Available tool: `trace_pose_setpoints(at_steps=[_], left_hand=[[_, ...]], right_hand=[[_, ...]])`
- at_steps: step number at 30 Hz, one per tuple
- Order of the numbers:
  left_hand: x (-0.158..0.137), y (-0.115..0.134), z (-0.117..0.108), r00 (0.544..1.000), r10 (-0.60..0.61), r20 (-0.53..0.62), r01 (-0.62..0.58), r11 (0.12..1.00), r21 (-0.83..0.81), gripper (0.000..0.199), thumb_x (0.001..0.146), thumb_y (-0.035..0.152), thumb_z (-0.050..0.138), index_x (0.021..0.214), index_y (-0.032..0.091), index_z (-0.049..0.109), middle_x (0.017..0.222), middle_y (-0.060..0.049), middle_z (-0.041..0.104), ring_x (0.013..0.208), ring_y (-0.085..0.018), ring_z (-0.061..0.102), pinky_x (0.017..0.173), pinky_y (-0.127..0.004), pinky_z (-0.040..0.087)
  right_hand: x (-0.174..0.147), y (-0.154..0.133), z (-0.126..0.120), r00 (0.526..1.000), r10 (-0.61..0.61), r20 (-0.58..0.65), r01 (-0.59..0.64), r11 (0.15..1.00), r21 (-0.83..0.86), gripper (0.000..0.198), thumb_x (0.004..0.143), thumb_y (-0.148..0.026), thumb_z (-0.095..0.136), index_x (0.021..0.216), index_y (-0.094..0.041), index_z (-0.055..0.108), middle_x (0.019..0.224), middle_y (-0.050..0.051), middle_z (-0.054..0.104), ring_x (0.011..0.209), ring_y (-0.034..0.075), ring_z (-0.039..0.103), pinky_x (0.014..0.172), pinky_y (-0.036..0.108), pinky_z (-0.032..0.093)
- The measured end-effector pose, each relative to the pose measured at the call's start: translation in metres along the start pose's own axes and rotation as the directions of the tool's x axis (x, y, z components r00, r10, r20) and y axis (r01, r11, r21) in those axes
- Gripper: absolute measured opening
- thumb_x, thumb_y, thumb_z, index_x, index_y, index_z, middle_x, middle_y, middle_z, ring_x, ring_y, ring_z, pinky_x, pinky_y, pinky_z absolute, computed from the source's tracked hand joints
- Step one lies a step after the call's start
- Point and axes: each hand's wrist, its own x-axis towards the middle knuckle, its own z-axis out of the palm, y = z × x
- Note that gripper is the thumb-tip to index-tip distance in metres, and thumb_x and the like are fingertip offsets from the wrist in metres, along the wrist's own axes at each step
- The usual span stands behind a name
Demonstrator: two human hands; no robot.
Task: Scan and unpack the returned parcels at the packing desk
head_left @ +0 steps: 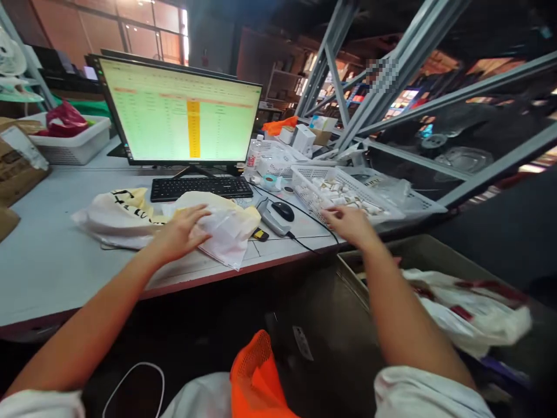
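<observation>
In the head view, the left hand [180, 232] lies flat, with fingers spread, on a white plastic bag [221, 223] that rests on the grey table [47, 255], in front of the black keyboard [201, 187]. The hand presses on the bag and does not close around it. A second pale bag with black letters [117, 212] lies just to the left, touching the first one.

The right hand [350, 223] reaches forward to the near edge of a white plastic basket [304, 180] that holds small white rolls [343, 194]. The fingers are loosely open and grasp nothing; I cannot tell if the fingertips touch the basket rim.

Between the two hands lie a grey handheld scanner [272, 217], a black mouse [283, 211] and a small yellow and black object [260, 234]. Behind the keyboard stands a monitor [180, 113] with a pale green spreadsheet. At the lower right, beside the table, an open cardboard box [439, 258] holds more white bags with red marks [470, 310].
</observation>
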Motion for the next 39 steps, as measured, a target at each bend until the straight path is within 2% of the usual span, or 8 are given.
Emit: trace_pose_setpoints(at_steps=[7, 12, 17, 21, 24, 27, 33, 39], left_hand=[[0.008, -0.001, 0.055, 0.925, -0.121, 0.359, 0.078, 0.988, 0.134, 0.072, 0.091, 0.054, 0.068, 0.156, 0.031, 0.048, 0.173, -0.009, 0.017, 0.160, -0.041, 0.004, 0.120, -0.075, 0.013], [-0.046, -0.039, 0.012, 0.937, -0.039, 0.347, 0.103, 0.981, -0.166, 0.049, 0.106, 0.051, 0.040, 0.094, 0.025, 0.080, 0.131, -0.006, 0.073, 0.147, -0.026, 0.046, 0.127, -0.049, 0.020], [-0.043, -0.030, -0.027, 0.915, -0.385, 0.121, 0.357, 0.912, 0.202, 0.057, 0.102, 0.057, 0.046, 0.068, 0.019, 0.071, 0.071, -0.010, 0.073, 0.088, -0.030, 0.072, 0.112, -0.052, 0.040], [-0.020, -0.001, -0.009, 0.962, -0.246, -0.115, 0.267, 0.936, 0.230, 0.052, 0.092, 0.055, 0.067, 0.125, 0.015, 0.069, 0.130, -0.017, 0.068, 0.126, -0.034, 0.059, 0.110, -0.047, 0.044], [-0.020, 0.007, 0.028, 0.983, -0.172, 0.064, 0.155, 0.965, 0.211, 0.079, 0.084, 0.063, 0.073, 0.152, 0.028, 0.054, 0.167, -0.011, 0.035, 0.154, -0.045, 0.024, 0.123, -0.064, 0.020], [-0.030, 0.005, 0.057, 0.948, -0.199, 0.247, 0.138, 0.960, 0.245, 0.075, 0.088, 0.068, 0.064, 0.155, 0.036, 0.051, 0.172, -0.008, 0.023, 0.155, -0.055, 0.004, 0.115, -0.080, 0.002], [-0.038, 0.005, 0.060, 0.928, -0.214, 0.306, 0.138, 0.958, 0.250, 0.069, 0.092, 0.068, 0.059, 0.155, 0.044, 0.047, 0.172, -0.009, 0.022, 0.154, -0.058, 0.004, 0.111, -0.084, 0.002], [-0.040, 0.006, 0.066, 0.947, -0.201, 0.252, 0.130, 0.953, 0.274, 0.065, 0.094, 0.066, 0.058, 0.154, 0.043, 0.049, 0.172, -0.008, 0.023, 0.156, -0.054, 0.005, 0.114, -0.081, -0.002]], right_hand=[[0.011, -0.116, 0.109, 0.962, -0.041, 0.269, 0.080, 0.987, -0.136, 0.065, 0.098, -0.046, 0.057, 0.153, -0.012, 0.048, 0.141, 0.023, 0.062, 0.129, 0.036, 0.060, 0.103, 0.041, 0.047], [0.011, -0.110, 0.124, 0.959, -0.058, 0.279, 0.117, 0.973, -0.199, 0.067, 0.099, -0.040, 0.052, 0.156, -0.008, 0.039, 0.137, 0.026, 0.063, 0.125, 0.037, 0.063, 0.098, 0.041, 0.049], [0.020, -0.114, 0.127, 0.956, -0.044, 0.291, 0.116, 0.965, -0.236, 0.064, 0.099, -0.042, 0.053, 0.152, -0.006, 0.044, 0.133, 0.026, 0.064, 0.123, 0.038, 0.064, 0.098, 0.043, 0.049], [0.027, -0.126, 0.129, 0.955, 0.011, 0.297, 0.068, 0.964, -0.256, 0.052, 0.100, -0.042, 0.050, 0.138, -0.007, 0.056, 0.130, 0.025, 0.066, 0.121, 0.039, 0.064, 0.096, 0.044, 0.050], [0.029, -0.131, 0.130, 0.955, 0.025, 0.295, 0.056, 0.963, -0.263, 0.046, 0.099, -0.037, 0.050, 0.132, -0.006, 0.059, 0.128, 0.026, 0.066, 0.120, 0.039, 0.065, 0.096, 0.043, 0.051], [0.030, -0.129, 0.131, 0.955, -0.007, 0.298, 0.085, 0.964, -0.251, 0.044, 0.099, -0.033, 0.050, 0.133, -0.006, 0.058, 0.128, 0.027, 0.066, 0.121, 0.039, 0.064, 0.097, 0.043, 0.050], [0.038, -0.121, 0.122, 0.946, -0.025, 0.322, 0.092, 0.977, -0.193, 0.043, 0.099, -0.029, 0.049, 0.134, -0.005, 0.057, 0.129, 0.027, 0.065, 0.124, 0.037, 0.063, 0.099, 0.042, 0.049], [0.026, -0.124, 0.057, 0.867, -0.177, 0.467, 0.029, 0.952, 0.306, 0.039, 0.100, -0.051, 0.047, 0.095, -0.015, 0.059, 0.085, 0.009, 0.069, 0.066, 0.017, 0.064, 0.059, 0.027, 0.050]])
